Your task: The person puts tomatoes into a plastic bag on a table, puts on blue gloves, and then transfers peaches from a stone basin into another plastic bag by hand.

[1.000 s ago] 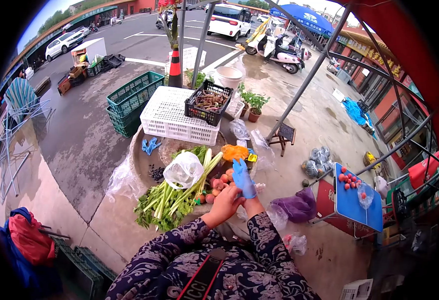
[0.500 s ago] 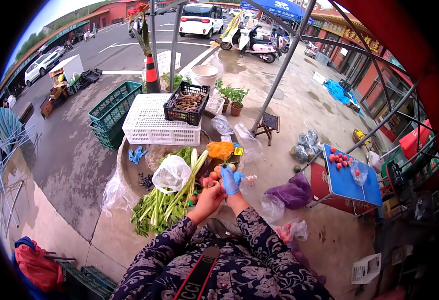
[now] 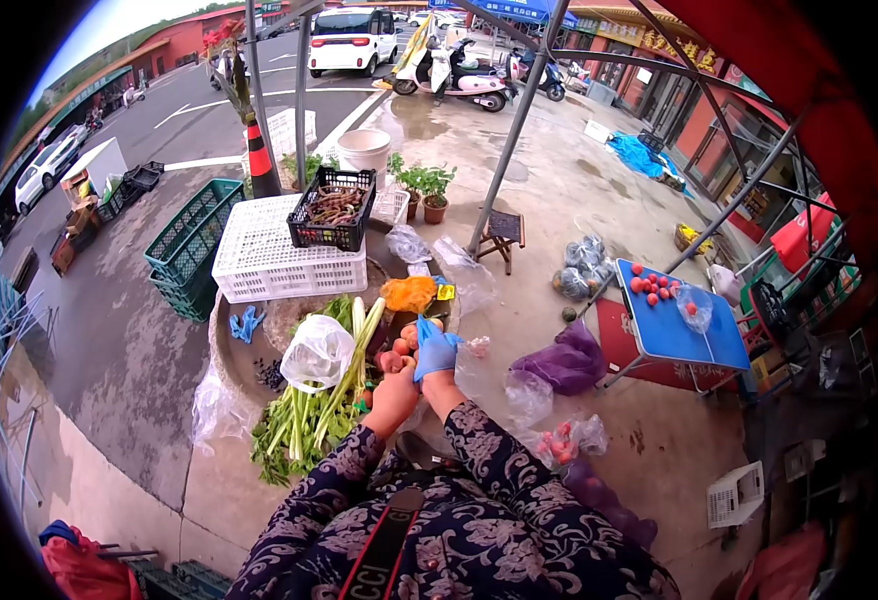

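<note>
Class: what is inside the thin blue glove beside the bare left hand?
The right hand is inside the thin blue glove, with its bare wrist showing. The fingers are covered, so how far in they reach cannot be seen.

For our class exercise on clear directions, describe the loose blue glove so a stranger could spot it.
Find the large white crate with a smaller black crate on top. Just in front of its left corner, on the round grey surface, lies the crumpled blue glove. Unlike the worn glove on the right hand, it is empty.
</note>
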{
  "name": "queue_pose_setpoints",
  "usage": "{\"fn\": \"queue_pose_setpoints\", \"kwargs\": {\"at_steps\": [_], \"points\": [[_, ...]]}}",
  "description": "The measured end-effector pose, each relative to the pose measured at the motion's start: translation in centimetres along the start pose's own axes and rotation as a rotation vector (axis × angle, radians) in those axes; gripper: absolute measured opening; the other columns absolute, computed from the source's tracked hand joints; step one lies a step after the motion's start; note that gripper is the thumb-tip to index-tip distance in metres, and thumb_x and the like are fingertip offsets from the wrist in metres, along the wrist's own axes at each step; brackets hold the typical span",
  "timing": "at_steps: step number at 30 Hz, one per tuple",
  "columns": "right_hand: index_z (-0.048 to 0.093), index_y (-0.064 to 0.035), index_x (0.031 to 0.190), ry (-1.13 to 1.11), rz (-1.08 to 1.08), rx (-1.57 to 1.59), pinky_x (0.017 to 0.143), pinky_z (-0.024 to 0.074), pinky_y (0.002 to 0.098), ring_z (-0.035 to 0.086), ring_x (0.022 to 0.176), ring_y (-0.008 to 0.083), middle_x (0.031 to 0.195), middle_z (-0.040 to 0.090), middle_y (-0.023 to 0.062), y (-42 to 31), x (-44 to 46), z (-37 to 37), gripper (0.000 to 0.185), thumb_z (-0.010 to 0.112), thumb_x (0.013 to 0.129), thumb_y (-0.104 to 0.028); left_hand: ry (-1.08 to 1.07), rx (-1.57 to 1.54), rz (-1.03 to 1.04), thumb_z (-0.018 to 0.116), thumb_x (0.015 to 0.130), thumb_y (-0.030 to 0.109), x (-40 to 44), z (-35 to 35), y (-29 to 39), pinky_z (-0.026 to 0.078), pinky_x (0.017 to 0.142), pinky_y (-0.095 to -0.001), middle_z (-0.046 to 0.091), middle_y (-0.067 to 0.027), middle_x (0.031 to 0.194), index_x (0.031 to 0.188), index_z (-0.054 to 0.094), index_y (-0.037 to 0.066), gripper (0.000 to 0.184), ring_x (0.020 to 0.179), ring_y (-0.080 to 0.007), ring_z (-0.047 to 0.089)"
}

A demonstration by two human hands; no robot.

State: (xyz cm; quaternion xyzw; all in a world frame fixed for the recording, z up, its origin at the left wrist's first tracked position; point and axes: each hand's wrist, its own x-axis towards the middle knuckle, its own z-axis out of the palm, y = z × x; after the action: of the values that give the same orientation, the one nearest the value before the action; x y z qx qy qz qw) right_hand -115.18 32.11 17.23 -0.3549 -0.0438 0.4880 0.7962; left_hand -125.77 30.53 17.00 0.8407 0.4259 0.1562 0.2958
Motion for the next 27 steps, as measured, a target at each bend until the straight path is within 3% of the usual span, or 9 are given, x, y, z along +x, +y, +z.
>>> {"fn": "queue_pose_setpoints", "kwargs": {"at_steps": [6,8,10,11,12,15,18,21,27], "points": [[0.046,-0.0127,0.086,-0.124,-0.171,-0.321,0.056,0.0413,0.0225,0.051,0.062,0.0102,0.07,0.048,-0.002,-1.5,-0.4,-1.4,0.012,0.054,0.089,-0.021,0.022,-0.04,0.203,0.052,0.082,0.022,-1.9,0.4,1.2,0.047,0.062,-0.0537,0.062,-0.0245,0.072,0.095,0.056,0.0,0.025,0.066,-0.0419,0.061],[0.042,-0.0139,0.088,-0.022,-0.631,-0.905,0.057,0.0412,0.0252,0.05,0.064,0.0119,0.076,0.047,-0.0012,1.6,3.7,-4.6,0.013,0.053,0.089,-0.021,0.02,-0.006,0.138,0.055,0.079,0.017,-2.0,0.4,1.2,0.047,0.063,-0.0523,0.063,-0.023,0.073,0.096,0.054,0.001,0.024,0.067,-0.0413,0.061],[0.041,-0.0142,0.087,0.038,-0.824,-1.352,0.056,0.0407,0.0275,0.048,0.061,0.0132,0.074,0.045,-0.0006,0.6,2.1,-2.9,0.013,0.052,0.09,-0.02,0.09,-0.061,0.096,0.057,0.077,0.014,-1.5,-0.3,1.1,0.048,0.065,-0.0503,0.063,-0.021,0.076,0.098,0.052,0.002,0.025,0.071,-0.0402,0.062],[0.041,-0.0142,0.086,0.01,-0.818,-1.318,0.055,0.0399,0.0285,0.047,0.061,0.0137,0.072,0.044,-0.0005,0.8,2.3,-3.0,0.013,0.052,0.089,-0.02,0.157,-0.134,0.087,0.058,0.075,0.013,-1.1,-0.9,1.0,0.048,0.066,-0.049,0.063,-0.0198,0.079,0.1,0.051,0.003,0.028,0.074,-0.0394,0.062],[0.041,-0.0142,0.084,-0.039,-0.778,-1.254,0.054,0.0391,0.0295,0.047,0.06,0.0142,0.07,0.043,-0.0004,1.5,3.3,-3.9,0.013,0.052,0.087,-0.02,0.221,-0.211,0.075,0.059,0.074,0.012,-1.0,-1.4,0.9,0.048,0.068,-0.0477,0.064,-0.0185,0.081,0.102,0.05,0.004,0.03,0.077,-0.0386,0.062],[0.042,-0.0143,0.08,-0.484,0.026,0.134,0.05,0.0367,0.0326,0.045,0.059,0.0157,0.062,0.039,0.0,5.1,7.4,-7.4,0.011,0.051,0.083,-0.019,0.358,-0.293,0.146,0.056,0.069,0.0,-1.0,-3.1,1.6,0.048,0.067,-0.0426,0.063,-0.0155,0.085,0.092,0.052,0.005,0.024,0.079,-0.0361,0.061],[0.038,-0.0149,0.067,-0.503,0.19,0.439,0.047,0.0268,0.0289,0.033,0.052,0.0134,0.057,0.032,-0.0035,7.7,10.3,-9.7,0.018,0.05,0.08,-0.017,0.428,-0.329,0.204,0.055,0.067,-0.003,-1.0,-3.4,1.8,0.047,0.063,-0.0411,0.06,-0.0129,0.078,0.077,0.053,0.005,0.012,0.074,-0.0347,0.059],[0.042,-0.0149,0.073,-0.521,0.046,0.189,0.053,0.035,0.0316,0.039,0.056,0.0163,0.061,0.037,-0.0031,8.7,12.1,-10.8,0.017,0.052,0.083,-0.025,0.502,-0.301,0.318,0.055,0.066,-0.003,-1.5,-3.5,2.7,0.045,0.06,-0.041,0.056,-0.0116,0.071,0.07,0.052,0.005,0.01,0.071,-0.0327,0.057],[0.055,-0.0119,0.096,-0.404,0.299,-0.062,0.049,0.0439,0.0303,0.056,0.057,0.0191,0.069,0.058,0.0054,5.7,7.0,-8.4,0.029,0.041,0.096,-0.037,0.489,-0.1,0.548,0.06,0.066,-0.001,-3.0,-4.3,5.0,0.044,0.058,-0.0414,0.051,-0.0094,0.066,0.067,0.049,0.007,0.013,0.07,-0.0307,0.055]]}}
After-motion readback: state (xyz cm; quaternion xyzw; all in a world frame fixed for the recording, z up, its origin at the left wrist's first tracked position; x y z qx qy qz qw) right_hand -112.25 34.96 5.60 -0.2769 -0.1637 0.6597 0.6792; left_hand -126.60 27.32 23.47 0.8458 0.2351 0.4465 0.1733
